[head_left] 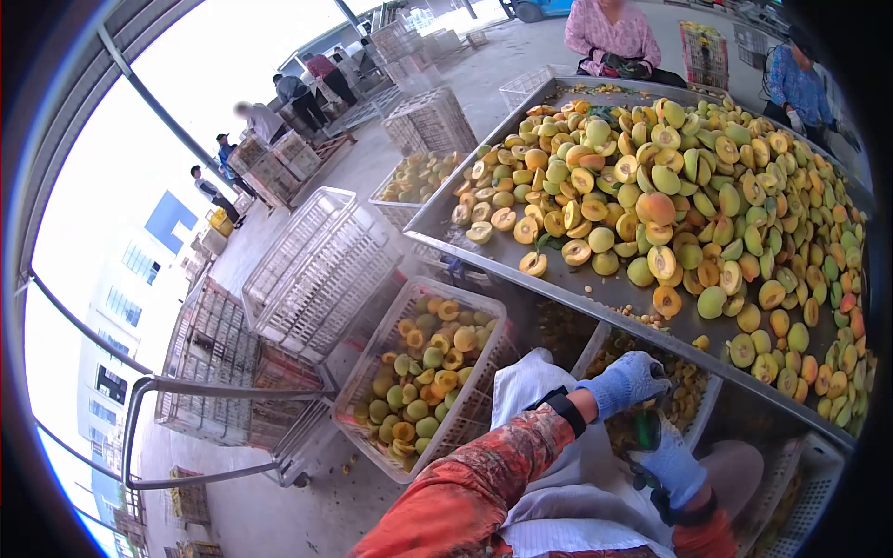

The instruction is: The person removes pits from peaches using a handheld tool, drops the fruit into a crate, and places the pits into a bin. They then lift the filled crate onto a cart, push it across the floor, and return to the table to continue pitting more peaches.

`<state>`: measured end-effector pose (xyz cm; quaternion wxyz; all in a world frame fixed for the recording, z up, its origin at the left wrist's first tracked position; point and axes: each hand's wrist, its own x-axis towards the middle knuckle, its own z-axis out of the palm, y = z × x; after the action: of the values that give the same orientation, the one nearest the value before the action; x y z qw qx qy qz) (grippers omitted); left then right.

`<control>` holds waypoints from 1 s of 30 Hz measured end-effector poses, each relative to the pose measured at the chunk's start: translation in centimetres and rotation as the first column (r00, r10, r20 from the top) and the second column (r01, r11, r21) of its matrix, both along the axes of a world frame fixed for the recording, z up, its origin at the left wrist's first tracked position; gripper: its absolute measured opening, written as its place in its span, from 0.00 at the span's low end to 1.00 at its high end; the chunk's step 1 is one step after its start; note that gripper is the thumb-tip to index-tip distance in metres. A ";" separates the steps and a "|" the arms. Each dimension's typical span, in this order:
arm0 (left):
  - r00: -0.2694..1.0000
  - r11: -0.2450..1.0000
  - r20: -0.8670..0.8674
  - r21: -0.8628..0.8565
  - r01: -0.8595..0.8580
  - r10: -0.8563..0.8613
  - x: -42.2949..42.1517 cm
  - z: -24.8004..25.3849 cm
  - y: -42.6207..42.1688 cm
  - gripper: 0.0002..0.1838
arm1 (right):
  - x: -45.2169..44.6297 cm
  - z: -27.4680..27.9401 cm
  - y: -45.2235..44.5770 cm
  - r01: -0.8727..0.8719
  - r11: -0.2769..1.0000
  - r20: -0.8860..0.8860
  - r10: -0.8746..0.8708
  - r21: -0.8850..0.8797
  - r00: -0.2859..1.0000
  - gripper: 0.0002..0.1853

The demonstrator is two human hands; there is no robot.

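Observation:
My left hand [629,382], in a pale blue knit glove, is closed above a crate of fruit scraps [709,405]. Its fingers curl inward, and what they hold, if anything, I cannot make out. Just below it, my right hand [672,468], gloved the same way, grips a tool with a dark green handle [646,428]; its working end does not show clearly. In front of both hands slopes a metal table [567,276] heaped with peaches [656,208], many cut in half with the stones showing.
A white crate of halved peaches [409,391] stands at my left. Beyond it are stacked empty crates [321,270] and a metal cart handle [223,389]. Two people, one in a pink shirt [609,37], one in blue [798,88], are across the table. Other workers stand far left.

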<state>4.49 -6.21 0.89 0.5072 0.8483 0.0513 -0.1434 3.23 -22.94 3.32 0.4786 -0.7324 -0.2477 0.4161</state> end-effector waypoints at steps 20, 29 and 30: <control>0.790 -0.133 -0.466 -0.882 -0.453 0.399 1.2 -3.0 1.1 0.17 | 2.6 -6.8 -4.4 0.274 0.870 0.627 0.051 -0.410 0.777 0.24; 0.747 0.849 0.484 -0.487 -0.203 0.456 -1.2 -2.0 -3.6 0.22 | 1.4 -3.5 -0.4 0.745 0.622 -0.720 -0.400 0.242 0.568 0.17; 0.753 0.931 0.566 -0.325 -0.169 0.335 -1.5 -2.1 -3.7 0.23 | 1.5 -3.6 -0.4 0.754 0.613 -0.718 -0.414 0.236 0.560 0.17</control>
<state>3.01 -9.95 -1.23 0.6149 0.7615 -0.0198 0.2040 4.77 -23.39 -0.32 0.8230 -0.4413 0.0844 0.3476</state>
